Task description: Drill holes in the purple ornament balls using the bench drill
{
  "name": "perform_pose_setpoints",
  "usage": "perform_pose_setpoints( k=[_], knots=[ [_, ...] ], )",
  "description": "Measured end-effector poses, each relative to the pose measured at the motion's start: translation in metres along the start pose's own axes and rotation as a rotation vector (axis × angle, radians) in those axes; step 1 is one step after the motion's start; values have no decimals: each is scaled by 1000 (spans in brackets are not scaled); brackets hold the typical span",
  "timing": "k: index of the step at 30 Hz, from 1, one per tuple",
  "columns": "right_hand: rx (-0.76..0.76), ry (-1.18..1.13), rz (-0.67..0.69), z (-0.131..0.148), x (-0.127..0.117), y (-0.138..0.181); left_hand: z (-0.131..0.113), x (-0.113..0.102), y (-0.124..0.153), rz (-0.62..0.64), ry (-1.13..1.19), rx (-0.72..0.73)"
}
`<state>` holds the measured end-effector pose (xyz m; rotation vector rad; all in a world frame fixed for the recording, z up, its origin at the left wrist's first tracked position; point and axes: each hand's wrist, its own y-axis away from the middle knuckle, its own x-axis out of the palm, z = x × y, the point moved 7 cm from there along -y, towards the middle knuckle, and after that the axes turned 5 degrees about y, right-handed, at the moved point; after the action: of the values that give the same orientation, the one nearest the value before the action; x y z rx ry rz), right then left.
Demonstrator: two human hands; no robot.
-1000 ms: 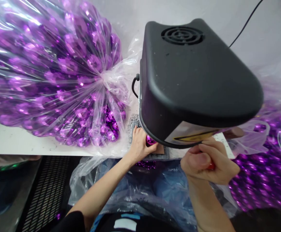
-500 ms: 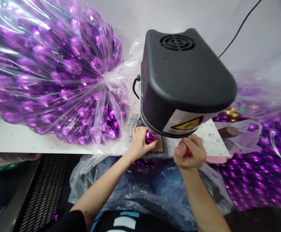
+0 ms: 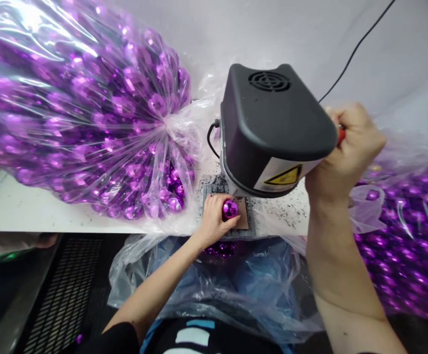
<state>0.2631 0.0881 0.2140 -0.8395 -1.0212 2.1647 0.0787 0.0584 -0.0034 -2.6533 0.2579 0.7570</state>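
Observation:
A shiny purple mirrored ball (image 3: 230,208) is gripped in my left hand (image 3: 215,215), which rests over a brown pad (image 3: 242,221) on a dark grey metal base (image 3: 251,230). Above and behind it stands a black machine (image 3: 280,113) with a round vent on top and a yellow warning label (image 3: 283,175). My right hand (image 3: 350,142) is raised at the machine's right side, wrapped round a red-ended lever handle (image 3: 341,135). Most of the lever is hidden by the hand and the machine.
A tied clear bag of purple balls (image 3: 99,123) fills the left of the white table (image 3: 25,211). More purple balls (image 3: 413,236) lie in plastic on the right. An open clear bag (image 3: 206,290) spreads over my lap. Dark flakes (image 3: 283,211) litter the tabletop.
My right hand has risen from low in front of the machine to its upper right side, with the lever handle. My left hand still holds the ball in the same place.

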Motion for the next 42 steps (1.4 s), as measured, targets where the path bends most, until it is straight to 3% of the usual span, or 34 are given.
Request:
perform_pose_setpoints(
  k=[3,7,9,11,14,16,17,19,22,25,30,32,36,39,42],
  knots=[
    [20,16,-5,-5,4,-1,-9,-4,32,50,41,30],
    [39,33,-39,-9,3,0,-29,7,78,248,-102,140],
    [54,37,-50,-11,3,-1,-36,7,87,321,-152,193],
    [60,52,-39,-12,4,-2,-39,-6,82,318,-113,214],
    [56,47,-20,-10,4,-3,-24,-51,55,139,-109,155],
    [55,37,-9,-8,5,-4,0,-88,37,-72,-348,34],
    [49,27,-17,-7,4,-4,15,-100,30,-101,-487,-53],
    [35,7,-32,-5,4,-3,41,-110,22,-42,-698,-172],
    [13,12,-50,-5,4,-3,63,-110,19,76,-824,-216],
    [11,34,-37,-8,4,-3,58,-117,20,27,-737,-163],
    [28,17,-11,-7,5,-4,15,-155,24,-375,-145,-154],
    [41,5,-18,-6,5,-4,8,-147,25,-374,264,-228],
    [63,17,9,-5,6,-2,8,-78,24,-3,992,-499],
    [47,33,35,-3,6,-2,19,-47,25,48,1130,-598],
    [48,23,46,-2,5,-2,31,-34,21,29,991,-607]
  ],
)
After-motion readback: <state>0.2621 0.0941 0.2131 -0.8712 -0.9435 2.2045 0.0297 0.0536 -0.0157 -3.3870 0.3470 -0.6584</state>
